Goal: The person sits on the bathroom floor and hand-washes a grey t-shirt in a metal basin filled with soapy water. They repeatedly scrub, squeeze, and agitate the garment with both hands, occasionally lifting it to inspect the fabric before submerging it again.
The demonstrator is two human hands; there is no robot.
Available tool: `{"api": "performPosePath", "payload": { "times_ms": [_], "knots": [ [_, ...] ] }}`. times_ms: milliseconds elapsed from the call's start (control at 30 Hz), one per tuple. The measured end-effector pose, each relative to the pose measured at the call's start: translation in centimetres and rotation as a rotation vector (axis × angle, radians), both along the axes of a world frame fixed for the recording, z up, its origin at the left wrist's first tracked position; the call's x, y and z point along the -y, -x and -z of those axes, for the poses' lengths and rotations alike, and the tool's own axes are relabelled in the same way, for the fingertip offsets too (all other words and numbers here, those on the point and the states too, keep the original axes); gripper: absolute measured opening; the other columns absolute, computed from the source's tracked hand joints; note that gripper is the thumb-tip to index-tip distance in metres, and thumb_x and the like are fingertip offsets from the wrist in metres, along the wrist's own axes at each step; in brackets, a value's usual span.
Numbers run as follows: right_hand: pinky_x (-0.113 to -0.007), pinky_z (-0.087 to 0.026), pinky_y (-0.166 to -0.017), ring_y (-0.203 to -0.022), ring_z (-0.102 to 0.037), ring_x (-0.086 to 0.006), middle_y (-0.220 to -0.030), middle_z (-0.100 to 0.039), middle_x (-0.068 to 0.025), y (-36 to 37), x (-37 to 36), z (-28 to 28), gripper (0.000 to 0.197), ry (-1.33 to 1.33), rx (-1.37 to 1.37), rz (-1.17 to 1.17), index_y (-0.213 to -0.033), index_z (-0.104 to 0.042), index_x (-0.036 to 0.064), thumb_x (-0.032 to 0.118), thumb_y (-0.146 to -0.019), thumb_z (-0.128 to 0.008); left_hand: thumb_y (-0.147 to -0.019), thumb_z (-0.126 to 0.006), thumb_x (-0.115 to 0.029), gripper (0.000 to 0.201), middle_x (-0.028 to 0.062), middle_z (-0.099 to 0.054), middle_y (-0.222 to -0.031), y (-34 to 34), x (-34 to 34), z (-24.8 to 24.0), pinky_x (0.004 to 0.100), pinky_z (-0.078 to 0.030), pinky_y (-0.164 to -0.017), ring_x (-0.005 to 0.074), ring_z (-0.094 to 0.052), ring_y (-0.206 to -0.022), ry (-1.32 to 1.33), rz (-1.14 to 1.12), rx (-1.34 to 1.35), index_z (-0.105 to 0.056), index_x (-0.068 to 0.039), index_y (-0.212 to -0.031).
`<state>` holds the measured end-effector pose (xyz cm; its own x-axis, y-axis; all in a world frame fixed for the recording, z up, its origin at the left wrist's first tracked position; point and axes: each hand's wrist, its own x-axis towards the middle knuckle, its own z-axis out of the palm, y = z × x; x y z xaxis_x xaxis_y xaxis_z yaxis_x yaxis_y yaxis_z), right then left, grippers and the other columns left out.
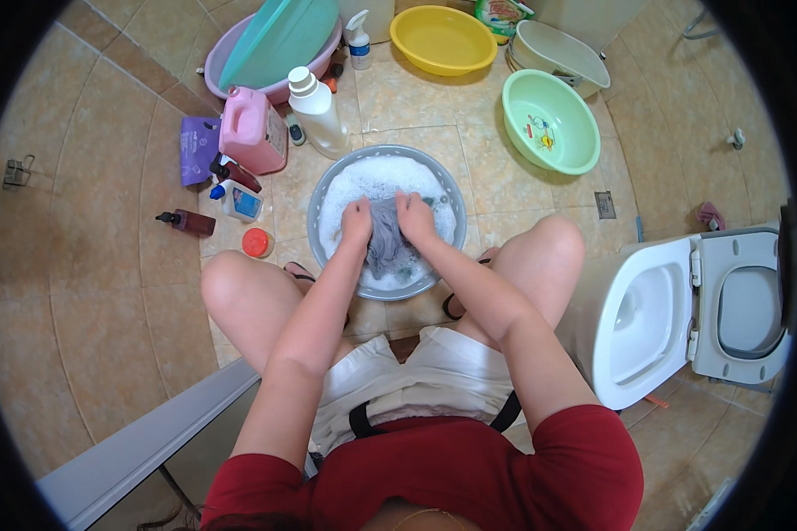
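A grey basin [317,215] full of white suds [363,176] stands on the tiled floor between my knees. Over it, a wet grey cloth [386,234] is bunched between my two hands, its lower part hanging into the foam. My left hand [357,221] is closed on the cloth's left side. On the right side, my right hand [413,216] grips it too, fingers curled in. What kind of garment or cloth it is I cannot tell. More dark fabric partly shows in the suds beside my right hand.
Left of the basin stand a white bottle [320,113], a pink jug [255,133], several smaller bottles and a red-lidded jar [257,242]. Yellow [443,40] and green [551,121] basins lie beyond. An open toilet [646,310] is close on my right.
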<state>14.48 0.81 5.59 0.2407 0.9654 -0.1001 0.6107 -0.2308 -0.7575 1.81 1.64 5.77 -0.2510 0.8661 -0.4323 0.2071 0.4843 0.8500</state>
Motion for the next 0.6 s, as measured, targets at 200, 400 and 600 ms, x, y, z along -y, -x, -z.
{"api": "performPosePath", "payload": {
  "times_ms": [200,400,600],
  "knots": [
    [-0.049,-0.046,-0.073,-0.082,-0.058,-0.0406,-0.094,-0.058,-0.0285,-0.3,2.4,0.5,0.033,0.188,0.196,-0.361,-0.09,-0.054,-0.0014,0.03,-0.088,-0.045,-0.08,-0.06,-0.028,0.034,0.0231,-0.062,-0.086,1.4,2.3,5.2,0.0384,-0.046,-0.073,0.0324,-0.061,-0.083,-0.077,0.358,-0.391,-0.061,0.006,-0.087],
    [-0.046,-0.047,-0.068,-0.074,-0.059,-0.0406,-0.077,-0.061,-0.0222,1.3,1.7,0.1,0.029,0.099,0.076,-0.247,-0.09,-0.058,0.0039,0.03,-0.088,-0.047,-0.084,-0.056,-0.03,0.035,0.0195,-0.062,-0.085,0.1,1.8,3.8,0.038,-0.047,-0.07,0.0295,-0.06,-0.078,0.101,0.111,-0.112,-0.061,0.004,-0.092],
    [-0.044,-0.046,-0.062,-0.068,-0.059,-0.0389,-0.069,-0.059,-0.0229,4.5,3.7,-8.5,0.035,-0.116,-0.129,-0.196,-0.082,-0.063,0.0013,0.033,-0.087,-0.05,-0.092,-0.048,-0.03,0.032,0.0078,-0.058,-0.08,0.5,1.0,0.4,0.0327,-0.046,-0.062,0.0175,-0.055,-0.072,0.2,-0.202,0.746,-0.058,0.0,-0.091]
  ]
}}
